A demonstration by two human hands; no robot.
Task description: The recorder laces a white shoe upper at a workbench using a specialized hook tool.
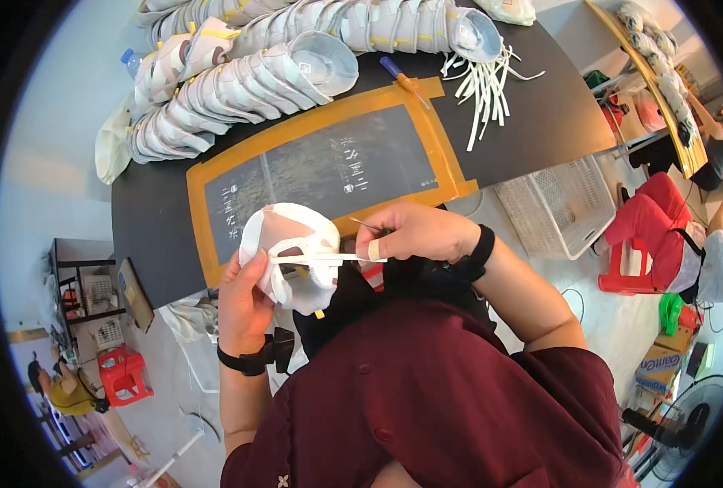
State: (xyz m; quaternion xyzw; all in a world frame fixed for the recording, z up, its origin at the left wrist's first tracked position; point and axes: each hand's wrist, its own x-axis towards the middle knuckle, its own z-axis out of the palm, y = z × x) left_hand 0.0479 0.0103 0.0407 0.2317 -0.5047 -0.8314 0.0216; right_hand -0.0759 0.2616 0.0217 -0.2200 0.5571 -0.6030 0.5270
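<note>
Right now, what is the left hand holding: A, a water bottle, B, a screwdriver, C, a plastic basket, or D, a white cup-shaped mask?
D: the left hand cups a white mask from below, while the right hand pulls a white strap across it; the screwdriver lies untouched on the table.

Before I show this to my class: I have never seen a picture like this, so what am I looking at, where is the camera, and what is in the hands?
The single picture comes from a wide fisheye camera worn on a person's head, looking down, so straight edges bend near the rim. No machine is involved: two bare hands do the work. The left hand holds a white cup-shaped mask. The right hand pinches a white strap stretched across the mask, and also seems to hold a thin metal tool, hard to make out. On the dark table lie rows of stacked masks, loose straps, a screwdriver and an orange-framed mat. Other people sit nearby.
</note>
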